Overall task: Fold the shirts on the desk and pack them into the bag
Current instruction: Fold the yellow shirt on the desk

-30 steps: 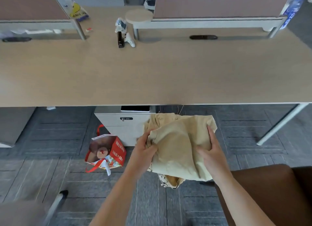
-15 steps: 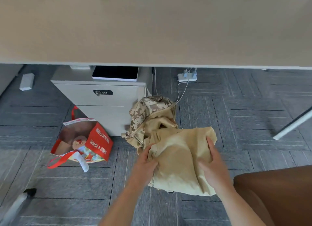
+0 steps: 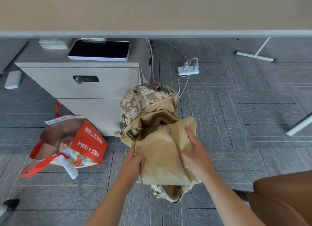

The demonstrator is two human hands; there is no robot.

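Beneath the surface (image 3: 152,9), my left hand (image 3: 135,161) and right hand (image 3: 196,156) are gripping the folded shirt (image 3: 162,154) (so its folds hold) over the open bag (image 3: 146,99).

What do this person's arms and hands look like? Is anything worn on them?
Both forearms are bare right to the frame's edge, and no sleeves show. The left hand and right hand have no gloves, and no watch, bracelet or ring is visible. A brown garment at the lower right is probably the person's clothing over a leg.
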